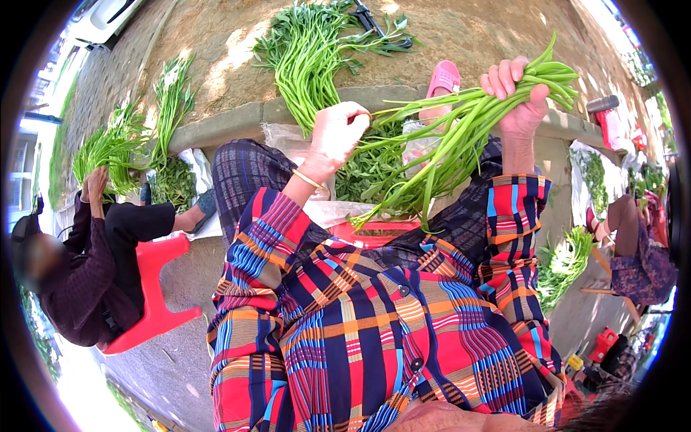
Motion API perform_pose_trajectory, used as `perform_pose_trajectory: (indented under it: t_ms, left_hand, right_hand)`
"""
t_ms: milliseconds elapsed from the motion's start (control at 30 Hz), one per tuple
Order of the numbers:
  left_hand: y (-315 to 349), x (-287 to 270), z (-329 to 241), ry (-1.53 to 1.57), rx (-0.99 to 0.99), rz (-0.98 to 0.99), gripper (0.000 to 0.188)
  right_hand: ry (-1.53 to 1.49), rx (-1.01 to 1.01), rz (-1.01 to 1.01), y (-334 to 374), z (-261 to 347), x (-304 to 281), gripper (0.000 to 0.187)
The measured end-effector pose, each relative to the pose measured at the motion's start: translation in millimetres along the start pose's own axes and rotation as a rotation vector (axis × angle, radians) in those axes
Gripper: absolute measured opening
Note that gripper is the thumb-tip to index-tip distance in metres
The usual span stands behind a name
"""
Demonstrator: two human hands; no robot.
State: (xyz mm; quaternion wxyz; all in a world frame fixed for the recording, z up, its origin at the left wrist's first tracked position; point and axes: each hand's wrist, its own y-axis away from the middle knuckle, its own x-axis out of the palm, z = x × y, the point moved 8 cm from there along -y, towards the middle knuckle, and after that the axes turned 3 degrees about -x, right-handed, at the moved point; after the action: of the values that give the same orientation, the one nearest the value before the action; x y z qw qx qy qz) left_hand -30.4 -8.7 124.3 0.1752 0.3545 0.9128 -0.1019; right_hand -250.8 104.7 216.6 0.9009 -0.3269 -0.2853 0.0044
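Observation:
A bunch of long green vegetable stems (471, 126) is gripped near one end by my right hand (515, 90), fingers and thumb wrapped round it. Most of the bunch slants down to the left over my lap, its stems almost bare of leaves. My left hand (337, 137) is closed in a pinch at the thin tip of a stem on the bunch's left side. Under the stems, between my knees, plucked green leaves (374, 169) lie on whitish plastic sheeting (331, 209). Part of that pile is hidden by the bunch.
A heap of leafy stems (306, 65) lies ahead across a low kerb (223, 126), with a black object (371, 25) beside it. A pink sandal (445, 75) shows there. At left a person on a red stool (151, 295) holds greens. More greens (565, 270) lie at right.

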Motion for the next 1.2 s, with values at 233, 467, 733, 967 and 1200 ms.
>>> perform_pose_trajectory:
  t_ms: [233,467,733,967,1200]
  left_hand:
    - [-2,-9,-3,-0.079,0.090,-0.174,0.011]
    - [-4,-35,41,0.375,-0.356,-0.214,0.011]
    - [28,18,33,0.016,-0.279,0.788,0.021]
    - [0,17,-22,-0.204,0.087,0.275,0.053]
    - [-2,83,-80,-0.315,0.170,0.168,0.105]
  right_hand:
    - [0.004,0.001,-0.018,-1,-5,1,0.043]
    - [-0.034,-0.044,-0.149,6,6,-18,0.040]
    - [0.216,-0.008,-0.601,17,8,-47,0.017]
    - [0.539,0.096,-0.741,21,-3,-57,0.016]
    - [0.484,0.185,-0.852,21,-33,-34,0.017]
